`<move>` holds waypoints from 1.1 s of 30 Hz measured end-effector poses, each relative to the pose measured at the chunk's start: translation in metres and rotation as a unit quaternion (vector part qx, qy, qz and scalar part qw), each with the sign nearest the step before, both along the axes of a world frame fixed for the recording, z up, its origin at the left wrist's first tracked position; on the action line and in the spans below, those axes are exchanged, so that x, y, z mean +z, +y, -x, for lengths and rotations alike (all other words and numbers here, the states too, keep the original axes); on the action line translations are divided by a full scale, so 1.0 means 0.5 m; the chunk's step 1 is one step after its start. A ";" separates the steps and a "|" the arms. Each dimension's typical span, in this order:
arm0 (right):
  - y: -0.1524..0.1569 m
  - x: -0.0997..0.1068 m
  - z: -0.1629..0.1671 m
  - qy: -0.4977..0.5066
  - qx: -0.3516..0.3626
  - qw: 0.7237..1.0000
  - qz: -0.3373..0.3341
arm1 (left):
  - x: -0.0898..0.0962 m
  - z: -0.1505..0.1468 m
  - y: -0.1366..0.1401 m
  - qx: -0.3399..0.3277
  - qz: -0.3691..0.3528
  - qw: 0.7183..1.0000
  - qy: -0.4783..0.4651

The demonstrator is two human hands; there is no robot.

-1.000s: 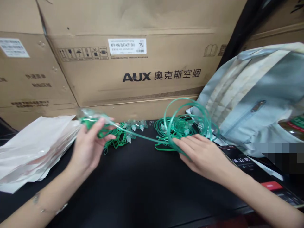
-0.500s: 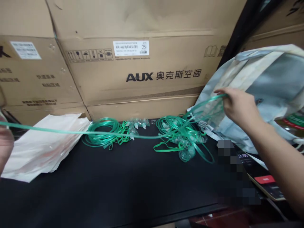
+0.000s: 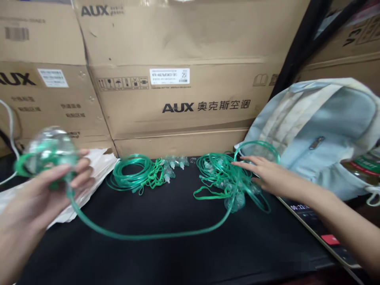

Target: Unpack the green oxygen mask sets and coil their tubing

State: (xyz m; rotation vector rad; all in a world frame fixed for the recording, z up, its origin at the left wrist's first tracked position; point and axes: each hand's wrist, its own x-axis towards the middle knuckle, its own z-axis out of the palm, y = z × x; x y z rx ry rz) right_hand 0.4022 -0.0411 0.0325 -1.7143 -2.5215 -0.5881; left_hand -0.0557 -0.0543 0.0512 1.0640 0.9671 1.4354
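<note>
My left hand [image 3: 56,184], at the left, is closed around the neck of a clear oxygen mask [image 3: 55,144] with a green strap; both are blurred. From the mask, green tubing [image 3: 148,236] sags across the black table and rises to a tangled pile of tubing and masks [image 3: 215,168]. Over that pile's right side, my right hand [image 3: 271,174] has its fingers stretched out leftward, apparently touching the tubing. A loop of tube arches behind it. Left of the pile lies a neat tubing coil [image 3: 130,178] with green straps [image 3: 154,174] and clear masks [image 3: 169,168].
White paper bags [image 3: 97,166] lie behind my left hand. Large cardboard boxes [image 3: 184,87] stand along the back. At the right are a light blue backpack [image 3: 335,130], a jar [image 3: 366,164] and a phone [image 3: 320,229] on the black table [image 3: 133,261].
My left hand has come further into view, now with the mask. The stretched tubing has slackened into a sag. My right hand has lowered to the pile and its fingers have opened.
</note>
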 end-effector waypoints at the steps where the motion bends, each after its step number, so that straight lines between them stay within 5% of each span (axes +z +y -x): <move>1: -0.003 -0.008 -0.002 -0.014 -0.009 1.000 -0.007 | 0.005 -0.038 0.008 -0.083 -0.005 0.996 0.018; 4: 0.011 0.008 0.015 -0.022 0.008 0.999 -0.044 | 0.017 -0.171 0.044 -0.256 -0.033 0.962 0.095; 7: 0.043 0.057 0.067 0.033 0.106 0.992 -0.057 | 0.008 -0.319 0.091 -0.334 -0.035 0.927 0.166; 10: 0.073 0.095 0.112 0.083 0.122 0.988 -0.041 | -0.017 -0.435 0.130 -0.387 -0.119 0.898 0.175; 13: 0.087 0.098 0.114 0.125 0.115 0.985 -0.042 | -0.037 -0.473 0.149 -0.377 -0.102 0.912 0.125; 18: 0.043 0.017 0.097 0.143 0.142 0.973 -0.109 | -0.053 -0.425 0.151 -0.344 -0.088 0.935 -0.010; 21: 0.006 -0.041 0.108 0.094 0.175 0.977 -0.077 | -0.055 -0.395 0.147 -0.345 -0.049 0.934 -0.082; 27: 0.010 -0.072 0.046 -0.007 0.176 0.979 -0.106 | 0.028 -0.281 0.104 -0.300 -0.078 0.948 -0.069; 30: 0.030 -0.067 -0.041 -0.013 0.128 0.984 -0.124 | 0.081 -0.196 0.074 -0.204 -0.155 0.954 -0.156; 33: 0.056 -0.061 -0.127 0.055 -0.019 0.996 -0.074 | 0.096 -0.137 0.059 -0.158 -0.181 0.954 -0.180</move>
